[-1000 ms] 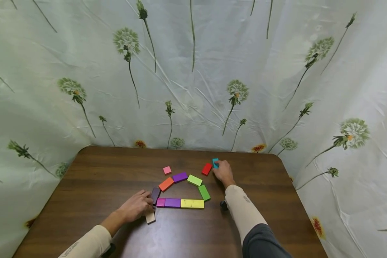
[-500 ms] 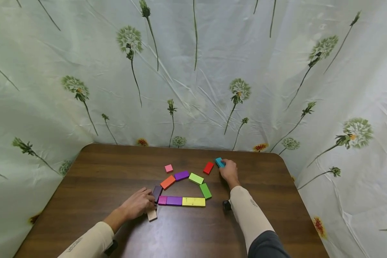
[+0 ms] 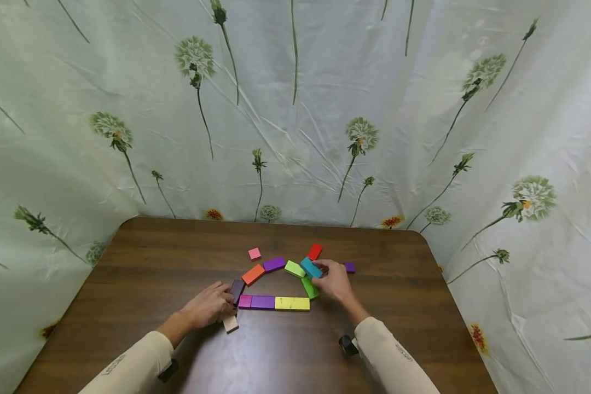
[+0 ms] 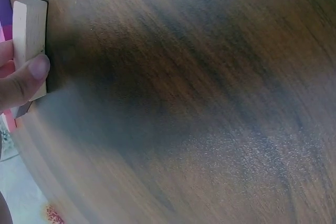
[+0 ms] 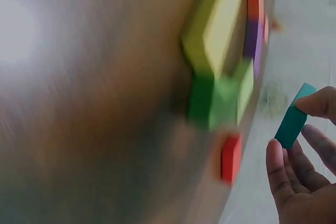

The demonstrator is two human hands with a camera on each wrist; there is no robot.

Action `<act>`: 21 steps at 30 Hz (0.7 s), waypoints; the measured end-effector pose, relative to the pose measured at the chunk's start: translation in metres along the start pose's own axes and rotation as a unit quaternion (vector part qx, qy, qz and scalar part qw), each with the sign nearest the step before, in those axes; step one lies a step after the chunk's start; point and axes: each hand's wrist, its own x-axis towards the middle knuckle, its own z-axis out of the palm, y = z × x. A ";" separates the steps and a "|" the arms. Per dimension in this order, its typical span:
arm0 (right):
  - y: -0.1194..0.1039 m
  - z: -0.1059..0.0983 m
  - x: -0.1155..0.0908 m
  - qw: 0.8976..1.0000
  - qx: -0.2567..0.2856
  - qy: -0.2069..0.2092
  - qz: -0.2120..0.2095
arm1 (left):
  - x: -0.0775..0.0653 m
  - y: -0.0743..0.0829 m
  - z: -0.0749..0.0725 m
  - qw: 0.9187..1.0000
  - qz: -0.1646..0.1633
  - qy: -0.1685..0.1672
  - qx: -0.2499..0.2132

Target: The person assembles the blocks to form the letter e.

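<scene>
In the head view my right hand (image 3: 335,280) pinches a teal block (image 3: 311,267) between thumb and fingertips. The right wrist view shows this teal block (image 5: 294,121) raised off the table, near the light green block (image 3: 294,268) and the green block (image 3: 309,288). At the left, my left hand (image 3: 209,306) holds a plain wooden block (image 3: 231,324) against the tabletop. Its thumb presses the side of that wooden block (image 4: 30,30) in the left wrist view. A dark purple block (image 3: 237,291) lies just beyond the left fingers, partly hidden by them.
A row of pink, purple (image 3: 263,302) and yellow (image 3: 293,303) blocks lies between the hands. Behind it, orange (image 3: 253,274) and purple (image 3: 274,264) blocks curve in an arc. Loose pink (image 3: 254,254), red (image 3: 314,251) and small purple (image 3: 349,267) blocks lie farther out.
My right hand has lifted the teal block from the back right and carried it left and nearer, over the arc. A small purple block is now uncovered there. The left hand stays in place.
</scene>
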 end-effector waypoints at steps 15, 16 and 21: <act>-0.053 0.078 -0.060 0.968 -0.042 -0.219 -0.115 | 0.002 -0.003 0.006 0.999 0.026 0.040 0.013; -0.055 0.082 -0.062 0.964 -0.049 -0.227 -0.127 | 0.001 -0.003 0.006 0.999 0.025 0.039 0.013; -0.061 0.102 -0.068 0.943 -0.085 -0.257 -0.191 | 0.000 -0.002 0.006 0.999 0.022 0.039 0.010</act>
